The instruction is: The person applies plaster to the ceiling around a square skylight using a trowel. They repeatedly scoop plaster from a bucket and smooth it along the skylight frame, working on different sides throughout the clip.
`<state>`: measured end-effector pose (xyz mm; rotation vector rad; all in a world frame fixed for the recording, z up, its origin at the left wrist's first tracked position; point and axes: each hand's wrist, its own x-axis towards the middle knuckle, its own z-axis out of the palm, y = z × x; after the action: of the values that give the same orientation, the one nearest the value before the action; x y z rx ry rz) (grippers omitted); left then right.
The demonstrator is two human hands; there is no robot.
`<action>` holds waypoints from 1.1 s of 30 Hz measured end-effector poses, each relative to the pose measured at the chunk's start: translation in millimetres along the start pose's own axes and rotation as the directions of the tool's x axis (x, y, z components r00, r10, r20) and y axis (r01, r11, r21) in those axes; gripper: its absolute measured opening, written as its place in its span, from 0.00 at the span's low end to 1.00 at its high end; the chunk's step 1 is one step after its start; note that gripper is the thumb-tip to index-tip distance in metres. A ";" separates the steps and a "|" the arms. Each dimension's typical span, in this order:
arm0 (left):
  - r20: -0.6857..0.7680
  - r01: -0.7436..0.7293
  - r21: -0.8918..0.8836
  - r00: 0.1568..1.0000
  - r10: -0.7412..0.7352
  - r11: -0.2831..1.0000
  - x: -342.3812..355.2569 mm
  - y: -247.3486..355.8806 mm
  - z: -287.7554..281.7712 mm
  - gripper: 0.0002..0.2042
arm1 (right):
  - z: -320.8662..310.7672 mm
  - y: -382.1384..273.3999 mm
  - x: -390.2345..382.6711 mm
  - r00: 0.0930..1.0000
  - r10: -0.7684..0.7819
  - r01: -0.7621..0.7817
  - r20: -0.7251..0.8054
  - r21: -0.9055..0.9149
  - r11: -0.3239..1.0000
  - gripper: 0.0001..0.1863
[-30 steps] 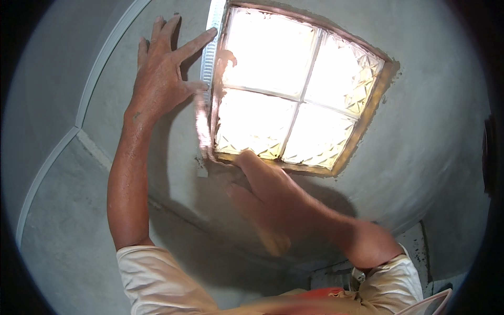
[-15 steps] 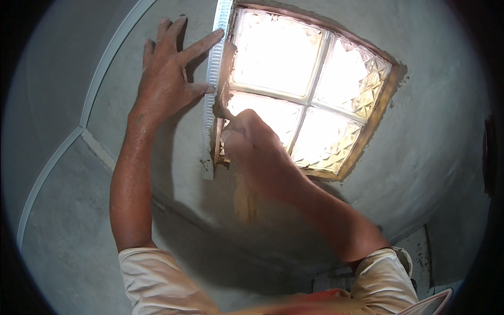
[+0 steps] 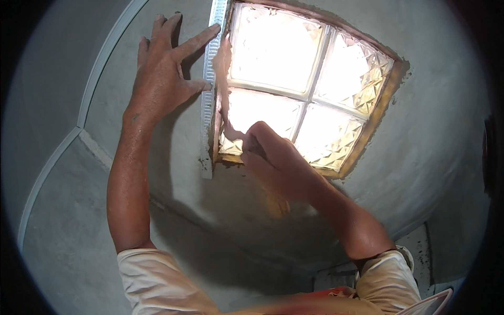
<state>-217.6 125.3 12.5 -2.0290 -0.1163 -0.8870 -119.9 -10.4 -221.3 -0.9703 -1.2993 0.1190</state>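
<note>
My left hand lies spread against the grey wall, with the index fingertip and thumb tip pressing on a narrow ridged metal strip. This strip stands nearly upright along the left edge of a glass block window. My right hand is closed around a small trowel in front of the window's lower part. Its slim, mortar-coloured blade reaches up along the left edge, between strip and glass. Below the fist shows a blurred yellowish handle end; most of the handle is hidden in my fingers.
Rough brownish mortar frames the glass blocks. Smooth grey plaster surrounds the window. A pale trim curves along the left side. A dark object sits at the far right, and a pale-rimmed item at the lower right.
My right hand has moved down and to the right with the trowel, uncovering more of the window's left edge. My left hand still presses the strip in the same spot.
</note>
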 end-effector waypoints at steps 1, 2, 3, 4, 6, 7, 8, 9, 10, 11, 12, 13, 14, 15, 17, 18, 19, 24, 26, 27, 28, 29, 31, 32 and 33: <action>-0.003 -0.003 -0.002 1.000 0.003 1.000 0.0 -0.7 -1.7 0.54 | 2.9 6.3 -4.1 1.000 0.000 0.000 0.003 -0.015 1.000 0.06; -0.018 -0.005 -0.023 1.000 0.005 1.000 2.9 2.0 1.8 0.54 | -1.4 21.5 -4.8 0.997 -0.073 0.072 -0.013 -0.072 0.995 0.07; -0.019 -0.008 -0.019 1.000 0.008 1.000 3.1 1.4 -4.5 0.54 | -0.4 31.9 -4.9 0.988 -0.156 0.153 -0.021 -0.104 0.983 0.07; -0.021 -0.016 -0.017 1.000 0.015 1.000 5.6 2.1 -5.3 0.55 | -5.0 56.7 2.2 0.948 -0.314 0.303 -0.042 -0.172 0.937 0.08; -0.025 -0.022 -0.020 0.999 0.022 1.000 4.9 0.1 -0.5 0.55 | -9.1 64.3 12.6 0.940 -0.337 0.319 -0.055 -0.204 0.925 0.09; -0.022 -0.022 -0.033 1.000 0.021 0.999 5.2 -0.4 0.6 0.55 | -7.2 65.3 16.3 0.977 -0.205 0.193 -0.058 -0.163 0.967 0.09; -0.010 -0.020 -0.039 1.000 0.020 0.999 3.5 -2.1 -0.1 0.55 | 0.5 60.2 19.8 0.990 -0.122 0.112 -0.064 -0.141 0.984 0.10; -0.002 -0.022 -0.047 1.000 0.022 0.999 3.6 -2.2 -2.0 0.55 | 6.9 53.3 23.3 0.997 -0.041 0.033 -0.068 -0.121 0.992 0.10; -0.001 -0.030 -0.043 1.000 0.030 0.999 4.4 -1.2 -4.1 0.55 | 17.3 44.0 26.4 0.996 -0.013 0.002 -0.085 -0.130 0.992 0.12; -0.001 -0.034 -0.042 0.999 0.034 0.999 3.9 -0.3 -4.9 0.55 | 29.4 34.6 29.5 0.995 0.018 -0.032 -0.099 -0.141 0.989 0.13; -0.001 -0.037 -0.043 0.999 0.037 0.998 3.2 0.2 -4.4 0.55 | 41.2 25.4 31.9 0.992 0.048 -0.065 -0.113 -0.154 0.986 0.14; -0.007 -0.043 -0.034 0.999 0.043 0.999 2.9 -0.1 -1.9 0.55 | 51.3 17.9 33.4 0.989 0.078 -0.099 -0.127 -0.166 0.981 0.15; -0.013 -0.049 -0.019 0.999 0.049 0.999 4.2 -1.6 -2.1 0.55 | 58.4 11.1 34.1 0.985 0.103 -0.127 -0.141 -0.176 0.976 0.16; -0.020 -0.056 -0.005 0.998 0.056 0.998 5.1 -2.9 -2.5 0.56 | 62.5 7.1 33.4 0.987 0.096 -0.109 -0.130 -0.092 0.990 0.15; -0.025 -0.060 0.003 0.998 0.061 0.998 4.7 -4.5 -1.4 0.56 | 65.9 9.2 21.8 0.993 0.086 -0.092 -0.076 -0.083 0.992 0.16; -0.029 -0.063 0.004 0.998 0.063 0.998 4.5 -4.9 0.1 0.56 | 66.2 11.6 14.6 0.995 0.082 -0.085 -0.049 -0.080 0.993 0.16; -0.031 -0.057 -0.024 0.998 0.057 0.998 4.1 -5.2 0.8 0.56 | 64.0 13.9 6.6 0.996 0.086 -0.087 -0.022 -0.088 0.992 0.16; -0.026 -0.069 -0.091 0.997 0.067 0.993 3.0 -4.0 -3.9 0.56 | 47.3 17.2 -26.0 0.999 0.017 -0.020 -0.046 -0.053 0.998 0.15; -0.014 -0.044 -0.088 0.999 0.043 0.995 0.3 -3.1 -1.5 0.57 | 42.3 16.4 -8.3 0.996 0.002 -0.004 -0.094 -0.029 1.000 0.15; -0.007 -0.030 -0.081 1.000 0.030 0.996 -0.1 -3.8 -2.7 0.57 | 39.6 14.9 3.7 0.993 -0.010 0.008 -0.116 -0.015 1.000 0.15; -0.004 -0.038 -0.050 0.999 0.038 0.998 0.7 -3.7 -4.2 0.57 | 36.9 13.9 12.4 0.995 0.000 -0.001 -0.098 -0.012 1.000 0.14; -0.007 -0.047 -0.025 0.999 0.047 0.999 2.3 -2.8 -4.4 0.57 | 33.5 13.3 20.2 0.996 0.009 -0.011 -0.084 -0.017 1.000 0.14; -0.015 -0.053 -0.012 0.999 0.053 0.999 4.7 -3.0 -4.8 0.57 | 35.2 11.5 24.2 0.998 0.016 -0.017 -0.062 -0.013 1.000 0.14; -0.013 -0.046 -0.026 0.999 0.046 0.999 3.3 -3.6 -3.6 0.57 | 39.9 12.5 21.1 0.999 0.019 -0.019 -0.049 -0.002 1.000 0.14; -0.012 -0.039 -0.040 0.999 0.039 0.998 2.1 -4.0 -2.5 0.57 | 43.8 13.5 16.7 0.999 0.021 -0.020 -0.035 0.010 1.000 0.14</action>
<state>-219.0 125.3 17.5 -2.0565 -0.0532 -0.8824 -145.7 31.0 -219.8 -0.9739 -1.2556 0.1233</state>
